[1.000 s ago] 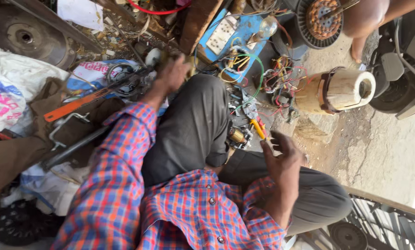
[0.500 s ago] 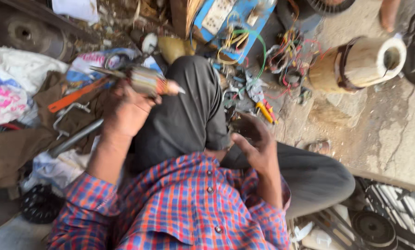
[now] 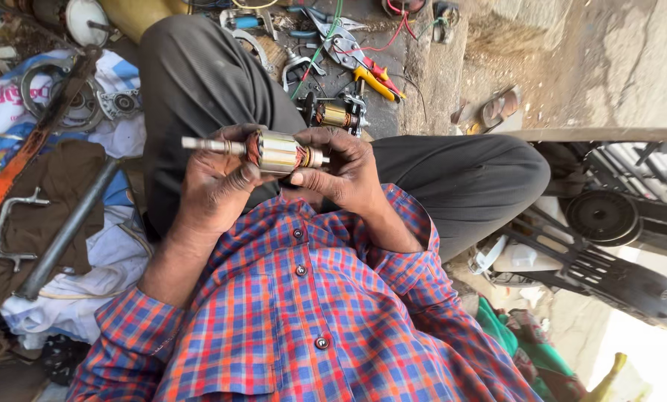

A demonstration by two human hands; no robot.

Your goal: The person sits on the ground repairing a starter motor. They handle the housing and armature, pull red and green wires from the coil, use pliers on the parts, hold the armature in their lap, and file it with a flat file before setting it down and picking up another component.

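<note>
**Armature held level above the lap**

Left hand (image 3: pixel 214 182) wraps the shaft end; right hand (image 3: pixel 345 167) pinches the opposite end of the motor armature (image 3: pixel 278 151), fingertips only, leaving the copper windings exposed to view. Pliers (image 3: pixel 363 63) lie on the floor (image 3: pixel 452 82) beyond the knees

left hand (image 3: pixel 218 182) came in from upper left of the frame to centre, carrying the silvery motor armature with copper windings and steel shaft (image 3: pixel 270 151). right hand (image 3: pixel 341 167) rose off the knee, now gripping the armature's right end.
</note>
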